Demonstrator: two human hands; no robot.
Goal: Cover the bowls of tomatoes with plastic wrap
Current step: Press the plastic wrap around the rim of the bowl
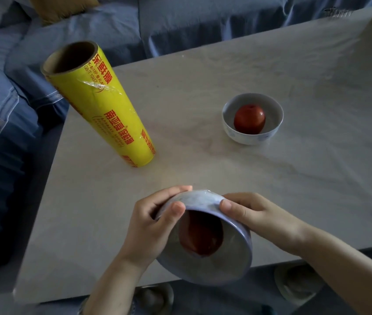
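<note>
Table (226,64) | 1 roll (103,108) | 2 tomatoes (249,119) | 2 bowls (252,138) | left hand (148,228), right hand (262,217) grip near bowl (232,253)

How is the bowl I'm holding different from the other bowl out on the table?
The held pale ceramic bowl is tipped, mouth toward you, gripped by your left hand and right hand; the far white ceramic bowl stands upright on the grey table, untouched. The held bowl looks filmed over; the far bowl looks uncovered. Each holds one red tomato.

Both hands (148,226) (262,217) grip a tilted, wrap-covered bowl (232,253) holding a tomato (201,237).
</note>
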